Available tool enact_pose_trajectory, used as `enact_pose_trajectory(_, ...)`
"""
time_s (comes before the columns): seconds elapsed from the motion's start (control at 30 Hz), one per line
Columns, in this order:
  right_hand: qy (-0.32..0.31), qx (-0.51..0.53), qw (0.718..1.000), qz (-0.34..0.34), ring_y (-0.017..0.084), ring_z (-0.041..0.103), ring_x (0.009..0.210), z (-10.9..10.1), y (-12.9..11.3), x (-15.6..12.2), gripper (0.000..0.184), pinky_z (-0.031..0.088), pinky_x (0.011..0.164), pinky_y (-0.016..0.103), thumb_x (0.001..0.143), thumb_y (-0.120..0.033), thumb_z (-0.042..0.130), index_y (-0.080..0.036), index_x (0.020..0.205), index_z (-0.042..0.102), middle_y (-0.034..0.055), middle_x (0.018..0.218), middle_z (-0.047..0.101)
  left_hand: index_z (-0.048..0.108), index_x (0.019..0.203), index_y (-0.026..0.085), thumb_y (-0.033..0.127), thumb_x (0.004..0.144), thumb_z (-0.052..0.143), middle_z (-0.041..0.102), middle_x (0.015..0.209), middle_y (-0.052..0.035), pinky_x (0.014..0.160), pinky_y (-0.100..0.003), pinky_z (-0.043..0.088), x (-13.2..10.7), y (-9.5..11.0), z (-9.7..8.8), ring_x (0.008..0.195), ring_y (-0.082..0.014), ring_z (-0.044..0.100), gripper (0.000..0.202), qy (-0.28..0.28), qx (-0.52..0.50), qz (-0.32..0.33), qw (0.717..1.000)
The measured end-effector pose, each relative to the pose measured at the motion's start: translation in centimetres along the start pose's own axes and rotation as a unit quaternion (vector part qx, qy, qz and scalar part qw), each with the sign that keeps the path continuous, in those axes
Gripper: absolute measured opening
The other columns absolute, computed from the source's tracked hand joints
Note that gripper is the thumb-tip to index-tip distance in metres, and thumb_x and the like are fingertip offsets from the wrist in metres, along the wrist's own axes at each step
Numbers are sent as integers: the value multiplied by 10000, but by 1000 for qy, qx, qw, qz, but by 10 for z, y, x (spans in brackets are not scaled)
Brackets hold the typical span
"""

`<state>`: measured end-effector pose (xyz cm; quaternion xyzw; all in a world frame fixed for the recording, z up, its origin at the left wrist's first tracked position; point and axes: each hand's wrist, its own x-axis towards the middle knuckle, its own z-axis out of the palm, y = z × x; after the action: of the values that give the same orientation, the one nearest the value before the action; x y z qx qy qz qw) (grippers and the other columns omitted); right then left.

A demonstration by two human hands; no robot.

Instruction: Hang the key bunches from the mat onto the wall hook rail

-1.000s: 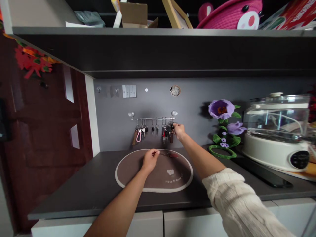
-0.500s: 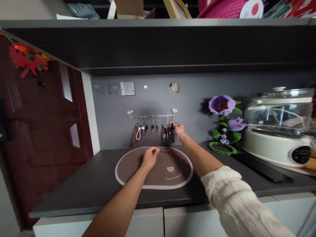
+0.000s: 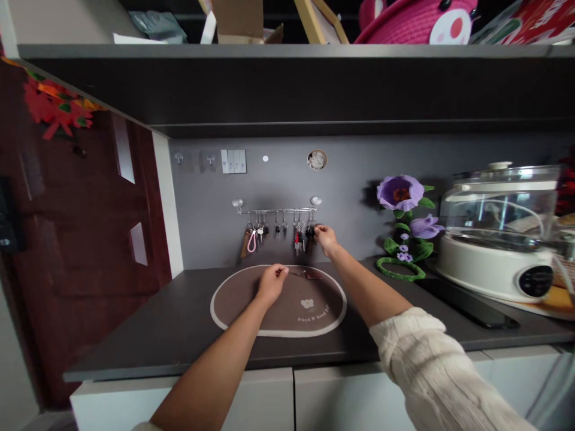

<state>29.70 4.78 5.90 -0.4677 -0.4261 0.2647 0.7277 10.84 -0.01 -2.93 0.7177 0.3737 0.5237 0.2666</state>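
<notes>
My left hand (image 3: 271, 284) is over the brown oval mat (image 3: 247, 302), thumb and fingers pinched on one end of a thin keychain. From there the keychain (image 3: 313, 276) stretches to the right, with small metal bits and a dark red tag. My right hand (image 3: 327, 241) is raised at the right end of the hook rail (image 3: 278, 211), fingers closed on a dark bunch of keys (image 3: 311, 232) hanging there. My fingers hide part of that bunch. More keys hang along the rail, among them a pink loop (image 3: 251, 241) and a red key fob (image 3: 297, 240).
Right of the mat stand a purple fabric flower (image 3: 401, 193) with a green ring base, a black phone (image 3: 476, 308) and a white steamer (image 3: 489, 257) with a clear top. A dark shelf (image 3: 287, 90) overhangs the counter (image 3: 144, 323). Light switches (image 3: 233, 161) sit on the wall.
The view has shifted slightly. My right hand stays at the rail's right end, and the keys by its fingers have shifted a little. The dark red tag has turned and shows narrower.
</notes>
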Motion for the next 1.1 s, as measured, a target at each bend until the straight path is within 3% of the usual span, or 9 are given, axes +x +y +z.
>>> enact_pose_trajectory(0.2,32,-55,998,-24,111,553,800,-9,-5,-13,106,415,752,224,639,-131,569,-159,739,547,35,819,618,603,753,135,281,743,478,638,771,-52,713,-267,423,-1,2,-1,728,-145,564,193,-3,6,6,1000)
enact_pose_trajectory(0.33,39,-90,995,-31,115,546,853,-13,-8,-29,146,399,811,246,661,-142,565,-164,805,550,44,901,609,606,760,144,270,743,484,637,766,-41,715,-267,423,-1,3,-2,728,-145,559,176,-4,15,17,1000)
enact_pose_trajectory(0.47,2,-98,994,-42,98,538,734,-16,-4,-51,131,420,719,225,668,-158,564,-162,799,555,23,822,605,609,746,149,250,746,483,634,753,-32,715,-262,421,-1,4,-4,720,-141,555,161,-8,31,28,999)
enact_pose_trajectory(0.63,-86,-117,989,-35,74,496,589,-20,18,-72,80,410,625,211,674,-169,549,-151,749,571,-18,653,566,611,751,144,236,751,486,632,755,-31,701,-249,414,-1,3,-6,708,-132,544,155,-10,59,36,998)
enact_pose_trajectory(0.8,-108,-238,963,-59,88,493,586,-27,41,-82,48,403,667,232,654,-129,576,-168,675,595,-23,593,562,612,754,141,224,754,487,631,763,-35,677,-236,409,-1,3,-6,694,-122,539,150,-24,82,43,995)
enact_pose_trajectory(1.1,-166,-370,908,-110,150,532,694,-26,51,-76,128,378,762,274,604,-68,630,-195,603,634,14,616,588,613,778,135,198,747,503,626,773,-35,688,-238,414,-2,0,-6,703,-118,535,130,-52,99,27,993)
